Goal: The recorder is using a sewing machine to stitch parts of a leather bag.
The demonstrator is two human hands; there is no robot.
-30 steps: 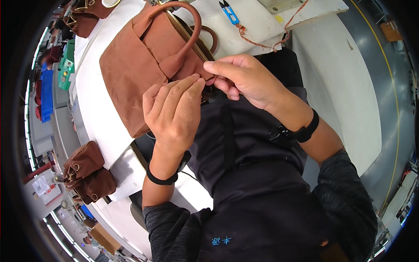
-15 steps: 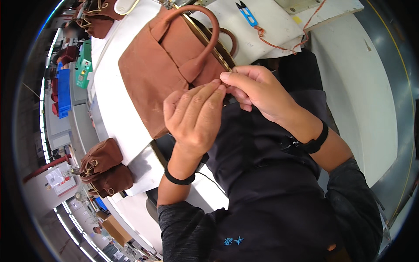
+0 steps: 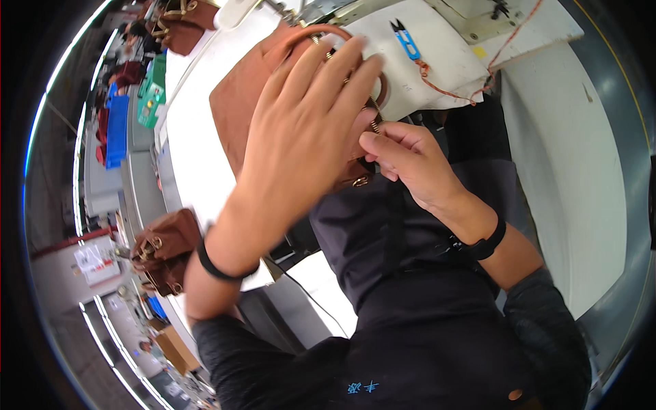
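A brown handbag (image 3: 232, 99) with rounded handles lies on the white table in front of me, partly hidden by my left hand. Its gold-toothed zipper (image 3: 374, 111) runs down toward my right hand. My left hand (image 3: 301, 113) is over the bag, fingers stretched and spread, somewhat smeared by motion; it holds nothing visible. At the bag's near end, my right hand (image 3: 413, 164) is closed, thumb against fingers, pinching the bag's edge by the zipper end. A small gold metal piece (image 3: 360, 181) shows on the bag just below.
Blue thread snips (image 3: 408, 45) tied to an orange cord (image 3: 447, 97) lie on the table beyond my right hand, near a sewing machine's metal plate (image 3: 478, 27). More brown bags (image 3: 164, 242) sit to the left and far left. Farther off stand a blue bin (image 3: 117, 130) and a green one (image 3: 153, 96).
My left hand has left the spot beside my right fingertips and moved up over the bag, its fingers opening out. The right hand keeps its pinch at the zipper end.
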